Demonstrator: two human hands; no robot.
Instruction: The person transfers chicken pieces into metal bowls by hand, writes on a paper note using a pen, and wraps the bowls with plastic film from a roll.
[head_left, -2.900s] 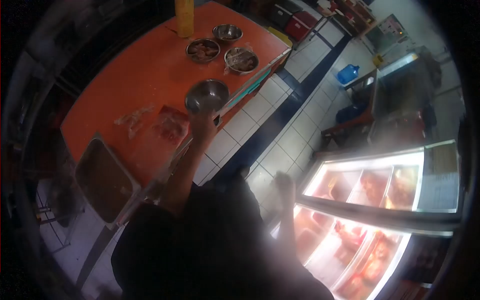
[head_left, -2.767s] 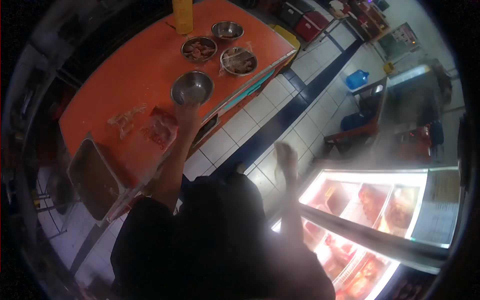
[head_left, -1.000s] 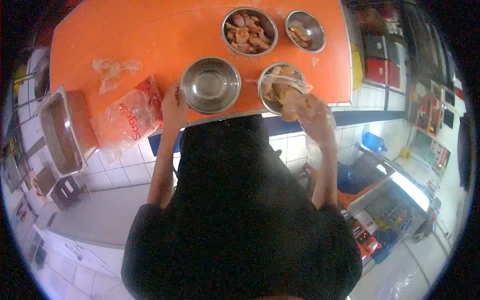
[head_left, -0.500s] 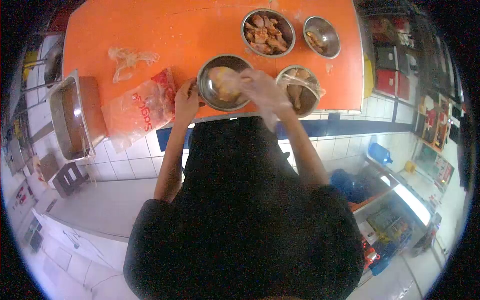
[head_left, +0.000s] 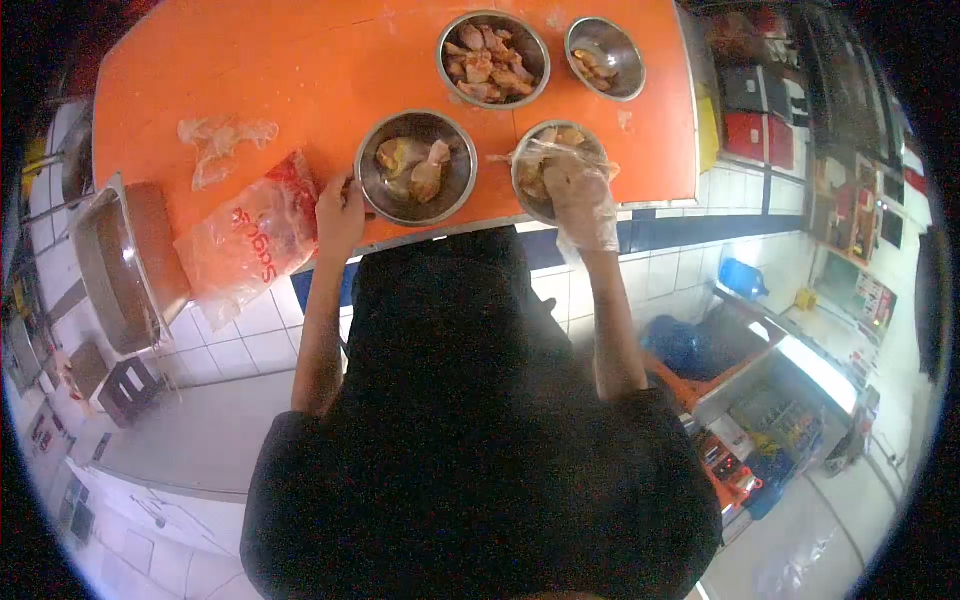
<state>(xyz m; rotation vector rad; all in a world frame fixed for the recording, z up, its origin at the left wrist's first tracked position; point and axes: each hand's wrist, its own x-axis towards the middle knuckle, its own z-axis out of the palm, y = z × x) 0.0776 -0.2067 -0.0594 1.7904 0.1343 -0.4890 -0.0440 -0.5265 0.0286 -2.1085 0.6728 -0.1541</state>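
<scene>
At the table's near edge, my left hand (head_left: 342,215) is closed at the left rim of a steel bowl (head_left: 462,192). A few pieces of raw chicken (head_left: 428,176) lie inside, one a drumstick. My right hand (head_left: 584,205), in a clear plastic glove, reaches down into a second steel bowl (head_left: 527,200) on the right. Chicken pieces (head_left: 570,136) and a clear plastic bag (head_left: 603,165) show in that bowl. The right fingertips are hidden in the bowl, so their grip cannot be made out.
Behind stand a bowl heaped with seasoned chicken (head_left: 493,98) and a smaller bowl (head_left: 628,84) holding a few pieces. On the left of the orange table (head_left: 330,60) lie a printed plastic bag (head_left: 250,228) and a crumpled clear bag (head_left: 222,147). A rectangular metal tray (head_left: 120,255) stands farther left.
My right hand has moved right, from the left bowl into the right one. The left bowl's chicken is now in plain sight. My left hand stays at its rim while the view shifts.
</scene>
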